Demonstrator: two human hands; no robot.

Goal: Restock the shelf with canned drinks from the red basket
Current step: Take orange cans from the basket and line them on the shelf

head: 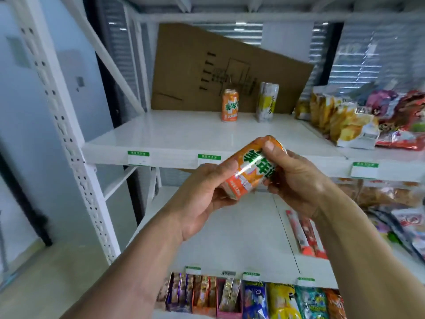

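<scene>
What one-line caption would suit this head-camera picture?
Both hands, left and right, hold a tilted orange can before a shelf with two cans.

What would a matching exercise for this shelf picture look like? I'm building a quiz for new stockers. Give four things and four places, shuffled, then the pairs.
Things:
1. orange can in hands
2. orange can on shelf
3. cardboard sheet
4. chip bags

Places:
A. leaning at the back of the upper shelf
B. standing upright, left of the silver-yellow cans
C. piled at the shelf's right end
D. tilted, held between the left hand and right hand

Pairs: 1-D, 2-B, 3-A, 4-C
</scene>
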